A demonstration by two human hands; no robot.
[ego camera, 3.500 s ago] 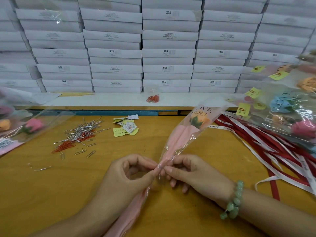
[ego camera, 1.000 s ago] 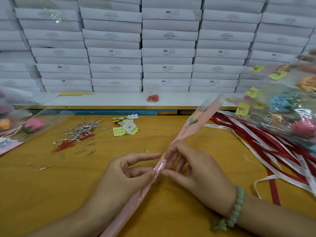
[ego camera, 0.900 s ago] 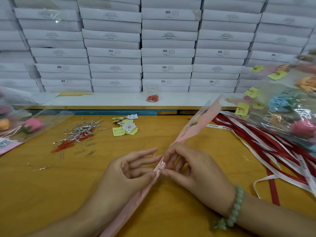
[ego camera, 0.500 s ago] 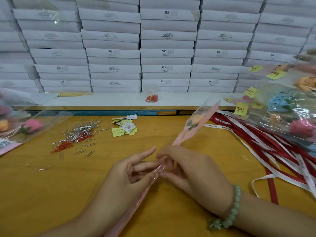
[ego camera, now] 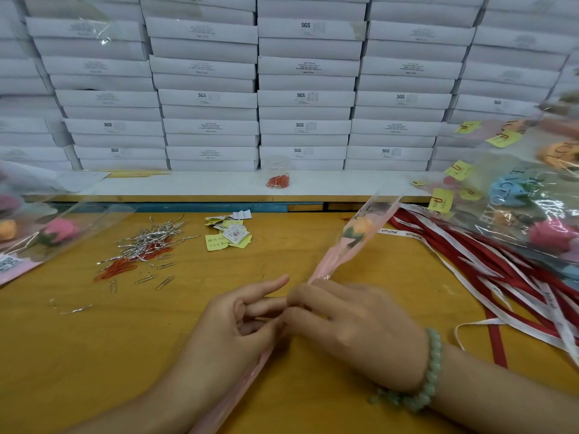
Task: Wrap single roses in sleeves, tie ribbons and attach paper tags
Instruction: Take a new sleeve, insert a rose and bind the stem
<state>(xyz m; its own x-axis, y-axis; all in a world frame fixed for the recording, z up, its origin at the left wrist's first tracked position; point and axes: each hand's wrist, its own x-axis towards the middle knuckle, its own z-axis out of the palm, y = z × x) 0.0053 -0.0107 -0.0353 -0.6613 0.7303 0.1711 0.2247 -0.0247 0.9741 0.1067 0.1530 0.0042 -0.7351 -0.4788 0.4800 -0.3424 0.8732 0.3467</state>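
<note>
An orange rose in a pink and clear sleeve (ego camera: 354,238) lies slantwise over the wooden table (ego camera: 94,355), its head pointing far right. My left hand (ego camera: 238,324) pinches the sleeve's narrow middle between thumb and fingers, index finger stretched out. My right hand (ego camera: 351,327), with a green bead bracelet, covers the same spot and grips the sleeve; its fingertips are hidden. Silver twist ties (ego camera: 150,238) lie in a heap at the left. Yellow and white paper tags (ego camera: 228,234) sit behind the hands. Red and white ribbons (ego camera: 488,267) fan out on the right.
Paper clips (ego camera: 147,278) and red clips (ego camera: 117,267) lie by the ties. Wrapped roses are piled at the far right (ego camera: 532,195) and at the left edge (ego camera: 47,233). White boxes (ego camera: 304,98) are stacked behind a white shelf holding a small clip jar (ego camera: 277,177).
Both hands have turned the sleeve at its narrow middle. My right hand has rolled over the top of it, and the rose head has swung slightly.
</note>
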